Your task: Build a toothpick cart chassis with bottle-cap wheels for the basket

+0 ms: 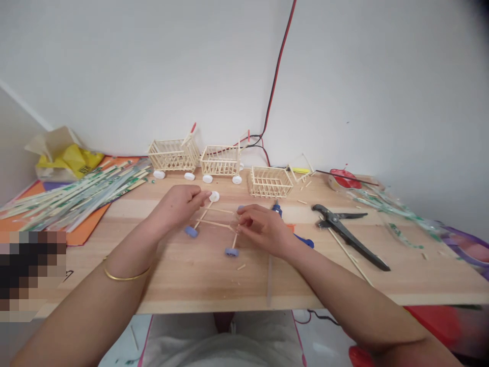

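Observation:
A small wheeled frame of thin wooden sticks point(216, 223) lies between my hands on the wooden table. It has a white wheel point(214, 196) at the far left, a blue wheel point(191, 232) at the near left and another blue wheel point(231, 252) at the near right. My left hand point(180, 204) pinches the frame beside the white wheel. With bent fingers, my right hand point(263, 227) grips the right axle; its fingertips hide part of the joint there. Just beyond the right hand, a blue glue gun point(277, 208) is partly covered by it.
Two stick carts on white wheels, the left cart point(173, 155) and the middle cart point(220, 160), stand by the wall beside a stick basket point(270, 182). Black pliers point(344, 232) lie right. Wrapped sticks point(87, 191) cover the left; a red bowl point(345, 178) sits at the back.

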Motion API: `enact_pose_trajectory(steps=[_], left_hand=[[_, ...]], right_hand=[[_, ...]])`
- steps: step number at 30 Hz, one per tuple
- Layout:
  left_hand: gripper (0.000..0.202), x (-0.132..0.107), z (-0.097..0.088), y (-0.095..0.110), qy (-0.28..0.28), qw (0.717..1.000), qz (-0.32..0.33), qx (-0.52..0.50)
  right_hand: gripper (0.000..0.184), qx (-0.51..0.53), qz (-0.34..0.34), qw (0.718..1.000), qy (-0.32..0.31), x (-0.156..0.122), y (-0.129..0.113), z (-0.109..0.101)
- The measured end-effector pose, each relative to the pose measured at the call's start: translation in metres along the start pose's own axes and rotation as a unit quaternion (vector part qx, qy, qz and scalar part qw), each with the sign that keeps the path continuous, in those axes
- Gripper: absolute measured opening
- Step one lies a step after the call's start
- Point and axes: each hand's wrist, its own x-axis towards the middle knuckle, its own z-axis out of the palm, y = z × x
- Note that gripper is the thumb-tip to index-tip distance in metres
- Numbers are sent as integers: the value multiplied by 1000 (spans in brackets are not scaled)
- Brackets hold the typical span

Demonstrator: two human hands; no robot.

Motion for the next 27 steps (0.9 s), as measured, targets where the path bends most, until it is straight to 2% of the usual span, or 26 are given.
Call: enact_pose_trajectory(steps=[3, 8, 11, 24, 27], left_hand=[[51, 0, -1, 3, 14, 1000, 4, -25], [50, -1, -2, 7, 95, 995, 11, -33], [45, -1, -3, 9, 124, 992, 16, -33], [39, -1, -2, 9, 138, 989, 13, -50], [40, 0, -2, 6, 152, 987, -6, -57]], right_hand=[[6, -6, -1, 1000, 28, 1, 1, -4], [6, -24, -15, 999, 46, 3, -1, -8], [6, -29, -14, 998, 52, 2, 0, -8], [8, -47, 21, 997, 58, 0, 1, -10], [7, -58, 27, 997, 53, -1, 1, -11]])
